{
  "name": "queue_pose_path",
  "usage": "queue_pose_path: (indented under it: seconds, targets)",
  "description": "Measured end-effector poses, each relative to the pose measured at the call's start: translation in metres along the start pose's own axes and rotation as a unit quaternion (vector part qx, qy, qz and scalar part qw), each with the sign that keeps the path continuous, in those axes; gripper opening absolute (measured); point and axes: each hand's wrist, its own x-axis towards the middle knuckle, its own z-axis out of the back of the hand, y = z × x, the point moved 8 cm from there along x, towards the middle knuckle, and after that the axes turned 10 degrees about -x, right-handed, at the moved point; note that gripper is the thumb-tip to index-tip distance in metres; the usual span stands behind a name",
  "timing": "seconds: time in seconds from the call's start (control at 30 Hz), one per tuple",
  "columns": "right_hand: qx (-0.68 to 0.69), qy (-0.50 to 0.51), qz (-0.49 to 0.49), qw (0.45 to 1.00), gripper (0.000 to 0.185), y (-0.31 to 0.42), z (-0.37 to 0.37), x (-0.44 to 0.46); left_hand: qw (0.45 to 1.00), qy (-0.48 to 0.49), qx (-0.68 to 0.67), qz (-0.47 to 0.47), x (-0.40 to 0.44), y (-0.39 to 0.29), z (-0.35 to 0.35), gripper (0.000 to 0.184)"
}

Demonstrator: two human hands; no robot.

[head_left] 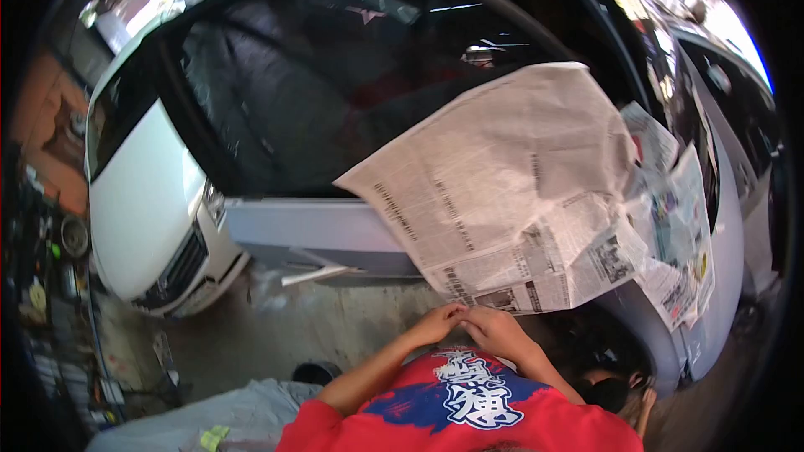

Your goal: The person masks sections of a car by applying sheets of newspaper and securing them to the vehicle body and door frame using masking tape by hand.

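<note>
A large newspaper sheet (502, 176) covers part of a silver car door and the front fender. Close to its lower edge, my left hand (440, 324) and my right hand (496, 331) meet in front of my red shirt. The fingers of both hands are pinched together, fingertips touching or nearly so. Whatever they pinch, if anything, is too small to make out. I cannot tell whether they touch the paper's edge. Behind the sheet stands the silver car door (318, 226) with its dark window (335, 92).
More crumpled newspaper (674, 234) hangs over the silver fender (724, 259) at right. A white car (151, 209) stands at left, beside cluttered shelving (50, 310). A dark bucket-like container (316, 372) is on the floor. A bare limb (646, 408) shows at lower right.
</note>
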Motion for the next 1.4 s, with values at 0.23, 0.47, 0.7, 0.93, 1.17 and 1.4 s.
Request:
queue_pose_path:
  seconds: [0.23, 0.47, 0.7, 0.93, 1.17, 1.4]
  targets:
    - [0.089, 0.066, -0.022, 0.994, 0.020, 0.028, 0.015, 0.041, 0.965, 0.018, 0.251, 0.073, -0.030, 0.197, 0.040, 0.042]
    - [0.326, 0.133, 0.010, 0.936, 0.021, 0.054, 0.033, 0.095, 0.913, 0.021, 0.257, 0.315, -0.106, 0.253, 0.101, 0.054]
    - [0.270, 0.240, 0.164, 0.918, 0.022, 0.115, 0.017, 0.158, 0.857, -0.364, 0.059, 0.361, -0.191, 0.261, 0.201, 0.072]
    - [0.313, 0.291, 0.210, 0.879, 0.023, 0.168, -0.040, 0.216, 0.872, -0.367, -0.076, 0.316, -0.212, 0.299, 0.267, 0.083]
    - [0.349, 0.269, 0.170, 0.882, 0.025, 0.252, -0.077, 0.308, 0.885, -0.306, -0.091, 0.338, -0.247, 0.302, 0.385, 0.075]
    - [0.328, 0.253, 0.118, 0.902, 0.027, 0.297, -0.112, 0.349, 0.887, -0.279, -0.085, 0.358, -0.278, 0.294, 0.463, 0.068]
